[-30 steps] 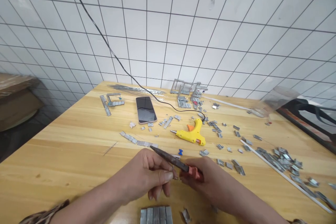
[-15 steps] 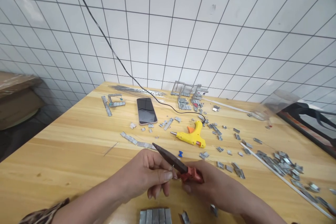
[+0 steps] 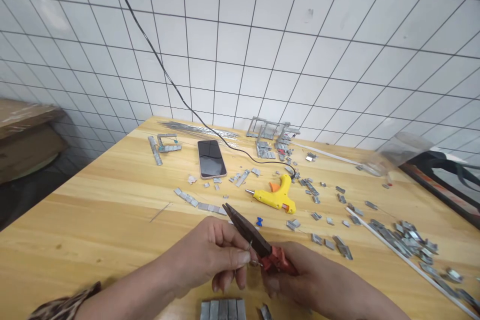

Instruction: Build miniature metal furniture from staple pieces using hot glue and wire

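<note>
Two hands, left [image 3: 210,257] and right [image 3: 296,272]; one pliers [image 3: 255,240]; one glue gun [image 3: 275,196]; one phone [image 3: 211,158]; one black cable [image 3: 176,90]; one blue clip [image 3: 258,221]; one staple block [image 3: 223,309] of five strips; two white rods [image 3: 405,255]; loose staple bits [image 3: 405,232], too many to count; one worktop [image 3: 105,220].

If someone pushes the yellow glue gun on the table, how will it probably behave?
The yellow glue gun lies flat on its side on the wooden table, so it would probably slide or swivel, not roll or tip. Its body looks like rigid plastic, likely light for its size. The black cord leaving its handle may tug it and sweep nearby metal clips.
</note>
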Action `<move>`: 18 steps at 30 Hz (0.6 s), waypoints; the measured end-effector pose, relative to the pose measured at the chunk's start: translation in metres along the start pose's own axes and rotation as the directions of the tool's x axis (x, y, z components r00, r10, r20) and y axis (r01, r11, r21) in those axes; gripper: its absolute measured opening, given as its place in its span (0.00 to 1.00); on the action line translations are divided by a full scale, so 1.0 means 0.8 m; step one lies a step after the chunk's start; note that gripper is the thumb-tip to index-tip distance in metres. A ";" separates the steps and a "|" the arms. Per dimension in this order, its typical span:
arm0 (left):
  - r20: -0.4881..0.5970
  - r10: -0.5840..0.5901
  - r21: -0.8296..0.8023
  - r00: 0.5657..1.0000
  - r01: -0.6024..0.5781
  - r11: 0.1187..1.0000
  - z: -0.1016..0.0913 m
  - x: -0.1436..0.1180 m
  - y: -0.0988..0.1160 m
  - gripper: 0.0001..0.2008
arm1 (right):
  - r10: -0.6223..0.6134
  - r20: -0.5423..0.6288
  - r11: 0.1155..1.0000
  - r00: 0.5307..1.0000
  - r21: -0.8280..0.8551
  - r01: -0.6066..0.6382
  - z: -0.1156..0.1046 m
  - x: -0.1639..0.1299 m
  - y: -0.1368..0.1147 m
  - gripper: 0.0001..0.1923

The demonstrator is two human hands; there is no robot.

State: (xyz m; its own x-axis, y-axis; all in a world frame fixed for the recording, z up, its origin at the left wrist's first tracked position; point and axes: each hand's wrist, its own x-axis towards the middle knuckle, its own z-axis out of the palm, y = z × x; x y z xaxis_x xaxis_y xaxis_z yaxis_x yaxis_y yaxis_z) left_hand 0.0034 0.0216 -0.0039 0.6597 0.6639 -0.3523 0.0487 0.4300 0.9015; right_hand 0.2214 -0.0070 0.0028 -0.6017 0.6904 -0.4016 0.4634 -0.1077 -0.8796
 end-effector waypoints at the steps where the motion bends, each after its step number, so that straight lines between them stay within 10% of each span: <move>1: -0.002 -0.001 -0.002 1.000 0.001 1.000 0.000 0.000 0.000 0.12 | -0.005 -0.004 1.000 1.000 -0.002 0.005 0.001 0.000 0.001 0.03; 12: -0.072 -0.015 -0.060 0.997 0.011 0.998 0.007 0.001 0.001 0.12 | 0.009 -0.476 0.865 0.880 -0.437 -0.245 0.013 0.022 -0.005 0.07; 18: -0.068 -0.007 0.045 0.998 0.010 0.999 0.002 -0.003 0.014 0.05 | 0.036 -0.373 0.893 0.927 -0.404 -0.198 0.014 0.019 -0.006 0.06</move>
State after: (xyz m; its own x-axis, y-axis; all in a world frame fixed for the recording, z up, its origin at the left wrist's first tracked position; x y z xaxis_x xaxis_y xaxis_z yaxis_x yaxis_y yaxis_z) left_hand 0.0039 0.0236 0.0074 0.6065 0.7010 -0.3752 0.0892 0.4089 0.9082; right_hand 0.2029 -0.0040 -0.0015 -0.2981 0.9032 -0.3088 0.7958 0.0565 -0.6029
